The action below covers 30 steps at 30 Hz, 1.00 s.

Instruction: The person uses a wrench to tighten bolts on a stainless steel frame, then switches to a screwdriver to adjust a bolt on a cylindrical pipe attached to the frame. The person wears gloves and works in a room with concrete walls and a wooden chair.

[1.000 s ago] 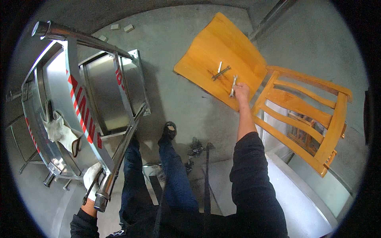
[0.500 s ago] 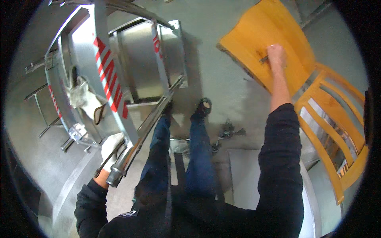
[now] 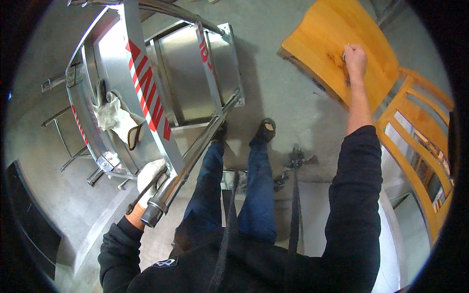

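Observation:
My left hand, in a whitish glove, is closed at the near lower corner of a metal frame with red-and-white striped tape. Its fingers are partly hidden behind the metal. Beside it, a shiny metal tube with a dark end cap slants away. A loose pale work glove with a dark-trimmed cuff lies on the frame's sheet-metal panel. My bare right hand is closed in a fist over the seat of a yellow-brown wooden chair. A small glint shows at its fingers; what it holds is too small to name.
The chair's slatted back reaches to the right rim. A pale flat panel lies below my right arm. Dark scraps lie on the floor by my feet. A dark rectangular panel is at the lower left.
The view has shifted a little, so the frame, chair and both hands appear further right. My right hand sits higher against the seat and its wrist has turned. The left hand stays at the frame's corner.

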Motion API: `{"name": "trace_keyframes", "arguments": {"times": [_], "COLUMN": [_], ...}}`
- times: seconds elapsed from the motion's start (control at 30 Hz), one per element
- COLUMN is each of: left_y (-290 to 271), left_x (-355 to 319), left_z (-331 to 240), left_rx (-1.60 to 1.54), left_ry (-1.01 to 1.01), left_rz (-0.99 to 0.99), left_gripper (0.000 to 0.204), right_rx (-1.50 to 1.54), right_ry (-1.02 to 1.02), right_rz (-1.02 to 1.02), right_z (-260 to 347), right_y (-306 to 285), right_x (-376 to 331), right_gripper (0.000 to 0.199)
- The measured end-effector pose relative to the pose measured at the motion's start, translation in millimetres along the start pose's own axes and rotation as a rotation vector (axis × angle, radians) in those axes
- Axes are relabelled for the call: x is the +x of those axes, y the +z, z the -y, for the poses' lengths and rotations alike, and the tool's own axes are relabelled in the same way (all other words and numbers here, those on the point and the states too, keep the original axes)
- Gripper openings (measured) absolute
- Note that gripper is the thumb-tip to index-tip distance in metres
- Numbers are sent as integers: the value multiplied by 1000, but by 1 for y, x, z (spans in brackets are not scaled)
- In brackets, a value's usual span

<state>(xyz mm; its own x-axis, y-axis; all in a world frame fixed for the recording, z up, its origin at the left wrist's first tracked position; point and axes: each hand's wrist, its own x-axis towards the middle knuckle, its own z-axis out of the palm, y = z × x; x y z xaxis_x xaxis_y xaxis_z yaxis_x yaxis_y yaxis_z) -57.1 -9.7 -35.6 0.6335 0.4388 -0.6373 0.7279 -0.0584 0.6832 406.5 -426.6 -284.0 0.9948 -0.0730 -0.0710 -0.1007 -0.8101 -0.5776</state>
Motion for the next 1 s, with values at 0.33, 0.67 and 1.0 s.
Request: {"name": "trace_keyframes", "arguments": {"times": [0.33, 0.67, 1.0], "left_y": [-5, 6, -19], "left_x": [16, 38, 50], "left_z": [25, 8, 13], "left_rx": [-102, 557, 513], "left_ry": [-117, 582, 860], "left_rz": [23, 208, 370], "left_gripper": [22, 36, 53], "right_rx": [1476, 2092, 1554], "right_ry": [552, 949, 510], "right_rz": [379, 395, 197], "right_z": [57, 228, 295], "right_y": [-18, -13, 1], "right_x": [-201, -463, -517], "right_gripper": [11, 3, 21]}}
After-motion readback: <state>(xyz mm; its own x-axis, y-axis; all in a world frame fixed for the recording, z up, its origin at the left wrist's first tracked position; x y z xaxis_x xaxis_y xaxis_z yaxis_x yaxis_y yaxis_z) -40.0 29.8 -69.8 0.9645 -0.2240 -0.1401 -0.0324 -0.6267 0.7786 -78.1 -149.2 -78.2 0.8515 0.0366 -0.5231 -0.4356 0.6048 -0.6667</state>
